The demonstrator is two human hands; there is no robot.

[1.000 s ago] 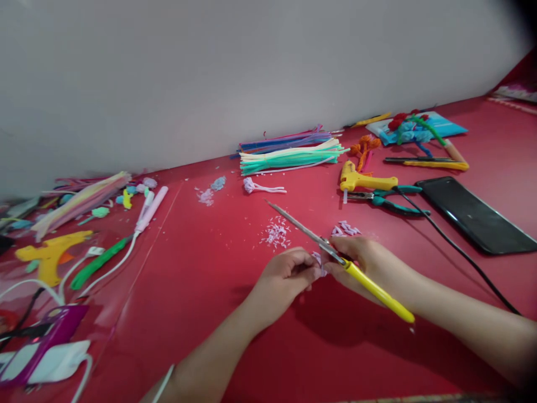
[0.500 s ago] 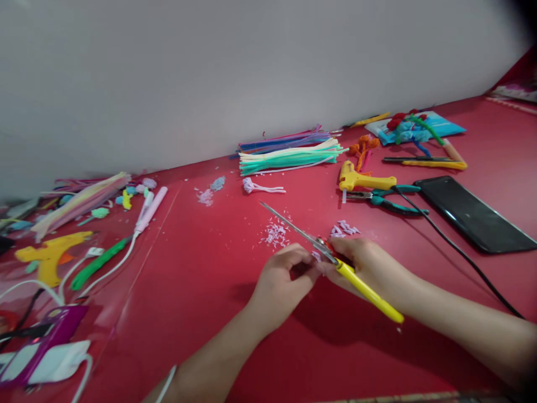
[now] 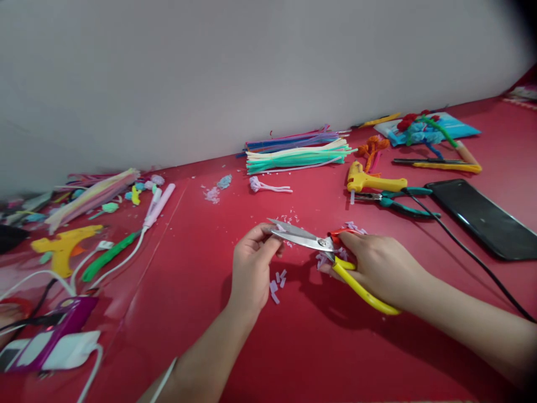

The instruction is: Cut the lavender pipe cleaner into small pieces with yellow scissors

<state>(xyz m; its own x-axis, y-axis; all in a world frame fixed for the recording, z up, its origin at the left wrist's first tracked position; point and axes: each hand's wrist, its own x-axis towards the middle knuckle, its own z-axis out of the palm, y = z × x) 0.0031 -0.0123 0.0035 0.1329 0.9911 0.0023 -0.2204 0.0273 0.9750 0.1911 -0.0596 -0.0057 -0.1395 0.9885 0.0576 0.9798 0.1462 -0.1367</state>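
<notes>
Right hand [image 3: 380, 268] rests low over the red table [image 3: 319, 347], forearm entering from the lower right, fingers wrapped round the yellow handles of the scissors [image 3: 308, 239]. The blades are slightly parted and point left. Left hand [image 3: 251, 260] comes up from the bottom centre, wrist bent, thumb and fingertips pinched together at the blade tips; whether they hold anything is too small to tell. Lilac cut pieces [image 3: 277, 282] lie on the table just beneath, between both hands. Yellow glue gun [image 3: 371, 182] sits well beyond.
</notes>
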